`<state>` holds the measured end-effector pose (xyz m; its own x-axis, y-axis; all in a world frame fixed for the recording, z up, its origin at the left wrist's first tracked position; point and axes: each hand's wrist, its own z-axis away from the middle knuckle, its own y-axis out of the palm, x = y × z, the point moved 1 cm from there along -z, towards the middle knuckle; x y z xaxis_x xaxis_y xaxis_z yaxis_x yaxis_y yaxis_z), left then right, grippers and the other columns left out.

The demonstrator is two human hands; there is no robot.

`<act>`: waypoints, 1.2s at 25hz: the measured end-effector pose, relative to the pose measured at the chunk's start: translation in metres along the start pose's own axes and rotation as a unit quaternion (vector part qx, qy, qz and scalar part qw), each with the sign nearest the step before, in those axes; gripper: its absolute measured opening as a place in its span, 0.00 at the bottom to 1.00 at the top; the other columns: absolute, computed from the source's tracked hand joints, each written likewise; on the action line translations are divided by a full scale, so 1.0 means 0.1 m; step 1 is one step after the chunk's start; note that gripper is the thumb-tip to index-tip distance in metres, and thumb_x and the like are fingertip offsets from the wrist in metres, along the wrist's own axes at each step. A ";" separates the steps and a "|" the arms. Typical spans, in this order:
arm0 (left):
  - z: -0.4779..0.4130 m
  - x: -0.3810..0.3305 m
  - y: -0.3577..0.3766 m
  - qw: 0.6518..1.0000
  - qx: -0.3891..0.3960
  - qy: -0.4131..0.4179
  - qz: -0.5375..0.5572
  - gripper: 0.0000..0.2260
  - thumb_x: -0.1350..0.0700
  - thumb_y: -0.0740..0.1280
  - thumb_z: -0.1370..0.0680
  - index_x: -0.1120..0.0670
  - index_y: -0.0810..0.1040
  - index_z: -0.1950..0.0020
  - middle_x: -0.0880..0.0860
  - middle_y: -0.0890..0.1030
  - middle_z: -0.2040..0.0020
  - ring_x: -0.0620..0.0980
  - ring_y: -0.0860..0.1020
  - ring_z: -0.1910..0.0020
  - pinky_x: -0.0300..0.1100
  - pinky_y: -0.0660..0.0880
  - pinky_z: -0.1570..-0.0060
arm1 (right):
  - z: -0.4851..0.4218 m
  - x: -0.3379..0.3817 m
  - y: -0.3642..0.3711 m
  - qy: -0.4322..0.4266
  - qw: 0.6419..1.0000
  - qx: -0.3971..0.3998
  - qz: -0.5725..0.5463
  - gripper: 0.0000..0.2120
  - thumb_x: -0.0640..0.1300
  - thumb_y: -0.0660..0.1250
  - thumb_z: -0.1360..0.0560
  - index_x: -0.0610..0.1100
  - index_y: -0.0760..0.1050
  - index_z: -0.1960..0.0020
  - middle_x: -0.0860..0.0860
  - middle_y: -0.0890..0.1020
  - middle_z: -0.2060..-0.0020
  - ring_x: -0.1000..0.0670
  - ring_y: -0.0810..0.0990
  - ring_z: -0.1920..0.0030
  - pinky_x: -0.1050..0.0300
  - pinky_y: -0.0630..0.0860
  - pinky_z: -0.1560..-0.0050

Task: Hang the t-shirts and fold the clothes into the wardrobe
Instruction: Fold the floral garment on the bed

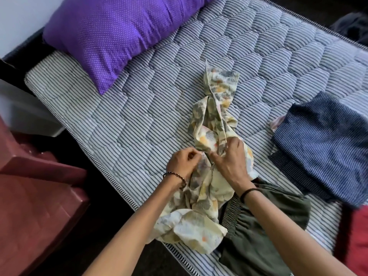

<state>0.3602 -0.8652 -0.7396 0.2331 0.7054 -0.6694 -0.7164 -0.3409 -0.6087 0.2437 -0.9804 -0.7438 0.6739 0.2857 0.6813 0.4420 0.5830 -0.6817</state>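
Left hand (184, 163) and right hand (229, 159) both pinch one crumpled floral garment (201, 224). One red cloth (356, 242), lower right, is cut off.

On the striped mattress (139, 108): one purple pillow (111, 34), one floral garment (211, 156), one olive garment (264, 226), one folded blue striped garment (322, 144). Above the mattress: one left hand (183, 162), one right hand (231, 158), one beaded bracelet (175, 176), one black wristband (248, 193). Beside the mattress: one maroon chair (35, 196).

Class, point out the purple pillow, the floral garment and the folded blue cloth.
purple pillow (111, 34), head view, middle of its cover.
floral garment (221, 84), head view, upper crumpled part.
folded blue cloth (322, 144), head view, top face.
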 end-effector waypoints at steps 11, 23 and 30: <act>-0.50 -0.04 0.00 0.918 -0.036 -0.171 0.357 0.10 0.48 0.73 0.26 0.53 0.82 0.51 0.52 0.82 0.55 0.52 0.79 0.55 0.44 0.76 0.52 | -0.23 -0.05 -0.22 0.204 0.923 -0.062 -0.320 0.08 0.47 0.65 0.19 0.45 0.73 0.55 0.47 0.77 0.61 0.47 0.75 0.60 0.52 0.70 0.59; -0.45 0.65 -0.57 0.855 -0.092 -0.248 0.446 0.21 0.43 0.80 0.36 0.53 0.85 0.49 0.54 0.85 0.48 0.55 0.83 0.46 0.55 0.77 0.39 | -0.37 -0.35 -0.28 0.320 0.860 -0.002 -0.397 0.28 0.66 0.82 0.41 0.44 0.83 0.57 0.48 0.85 0.54 0.42 0.84 0.47 0.42 0.79 0.39; -0.46 0.62 -0.67 0.739 -0.327 -0.292 0.512 0.14 0.47 0.71 0.24 0.54 0.76 0.64 0.49 0.78 0.70 0.50 0.77 0.69 0.43 0.72 0.66 | -0.41 -0.40 -0.38 0.327 0.833 -0.224 -0.385 0.08 0.41 0.72 0.26 0.46 0.73 0.53 0.48 0.80 0.54 0.42 0.80 0.50 0.50 0.75 0.50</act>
<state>0.4528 -0.8268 -0.7602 -0.6711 -0.0462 -0.7399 0.1934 -0.9744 -0.1145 0.2244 -1.0454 -0.7562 0.2016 -0.6030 0.7719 0.9706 0.0168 -0.2403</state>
